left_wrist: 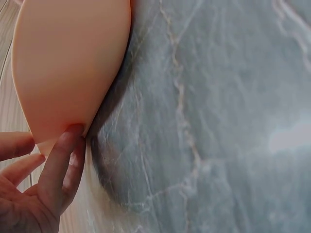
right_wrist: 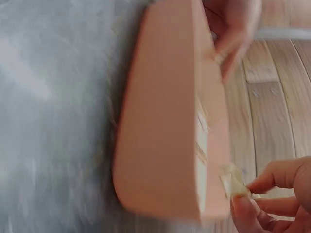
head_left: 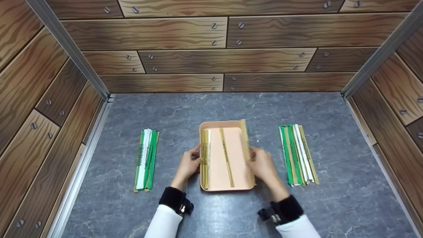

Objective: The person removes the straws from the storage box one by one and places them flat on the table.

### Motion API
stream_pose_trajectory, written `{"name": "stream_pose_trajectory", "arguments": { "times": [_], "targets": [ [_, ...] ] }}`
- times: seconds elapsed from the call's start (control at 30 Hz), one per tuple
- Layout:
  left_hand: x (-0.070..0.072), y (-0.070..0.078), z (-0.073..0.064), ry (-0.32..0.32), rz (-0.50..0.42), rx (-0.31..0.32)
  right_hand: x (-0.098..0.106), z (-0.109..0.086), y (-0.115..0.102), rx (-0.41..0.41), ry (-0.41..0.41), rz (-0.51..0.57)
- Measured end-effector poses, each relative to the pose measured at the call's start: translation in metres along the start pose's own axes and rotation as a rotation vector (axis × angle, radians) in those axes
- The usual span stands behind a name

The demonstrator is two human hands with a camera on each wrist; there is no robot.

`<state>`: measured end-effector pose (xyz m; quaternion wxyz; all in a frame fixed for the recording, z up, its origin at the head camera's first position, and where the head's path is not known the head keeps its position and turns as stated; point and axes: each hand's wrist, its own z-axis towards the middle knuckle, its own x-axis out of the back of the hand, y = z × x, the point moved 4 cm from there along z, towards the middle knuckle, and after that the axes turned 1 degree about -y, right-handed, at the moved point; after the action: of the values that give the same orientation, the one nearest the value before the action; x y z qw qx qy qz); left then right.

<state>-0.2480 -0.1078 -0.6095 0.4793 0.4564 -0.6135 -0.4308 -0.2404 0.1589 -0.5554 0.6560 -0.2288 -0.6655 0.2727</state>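
A shallow peach tray (head_left: 216,158) with rounded corners lies between both hands. At its left wall, my left hand (head_left: 190,163) grips the edge; in the left wrist view its fingers (left_wrist: 60,160) press the outer wall. My right hand (head_left: 262,163) pinches a long thin tan wrapped stick (head_left: 245,135) along the tray's right rim. The stick's yellowish end (right_wrist: 235,184) shows between thumb and finger in the right wrist view. Inside the tray, tan and white wrapped sticks (head_left: 205,158) line the left wall, and one printed tan stick (head_left: 226,157) lies slightly slanted near the middle.
Left of the tray, a bundle of green, white and tan wrapped sticks (head_left: 146,160) lies on the grey marbled surface (head_left: 178,112). A similar spread group (head_left: 297,155) lies to the right. Wood-patterned walls (head_left: 185,61) enclose the back and sides.
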Motion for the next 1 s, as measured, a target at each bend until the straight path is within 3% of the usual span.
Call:
{"name": "stream_pose_trajectory", "arguments": {
  "times": [0.27, 0.47, 0.6, 1.0],
  "targets": [
    [0.001, 0.000, 0.001, 0.019, 0.055, -0.003, 0.052, -0.010, 0.063, -0.176, 0.047, -0.127],
    [0.000, 0.000, 0.002, 0.026, 0.065, -0.009, 0.071, -0.016, 0.096, -0.313, 0.033, -0.214],
    [0.000, 0.001, 0.001, 0.020, 0.050, 0.004, 0.074, -0.015, 0.106, -0.359, 0.015, -0.229],
    [0.001, 0.001, 0.002, 0.033, 0.129, -0.006, 0.078, -0.007, 0.116, -0.374, -0.011, -0.295]
  ]
}}
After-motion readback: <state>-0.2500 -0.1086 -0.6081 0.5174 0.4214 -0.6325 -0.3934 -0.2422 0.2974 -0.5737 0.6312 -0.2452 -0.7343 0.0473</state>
